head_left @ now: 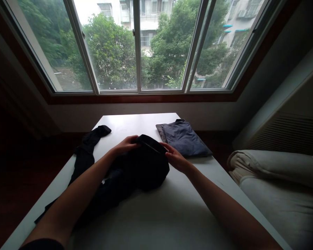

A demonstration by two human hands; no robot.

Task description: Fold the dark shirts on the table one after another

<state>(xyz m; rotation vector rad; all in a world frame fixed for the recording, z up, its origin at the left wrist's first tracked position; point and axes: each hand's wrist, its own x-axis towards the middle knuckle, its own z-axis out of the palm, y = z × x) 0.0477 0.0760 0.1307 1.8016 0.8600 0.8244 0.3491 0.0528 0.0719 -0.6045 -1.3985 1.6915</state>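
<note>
Black cloth, perhaps soft, curved band held in both hands

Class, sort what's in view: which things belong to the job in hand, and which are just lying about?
In the job:
black garment, gripped by left hand and right hand
probably dark clothing at left, folded clothes, white table

Apparently just around:
pale sofa
window

I count one left grip, one right grip, one black garment, one folded clothes pile at far right, one table, one four-pane window, one sofa; whether the left dark cloth is separate, I can't tell.
</note>
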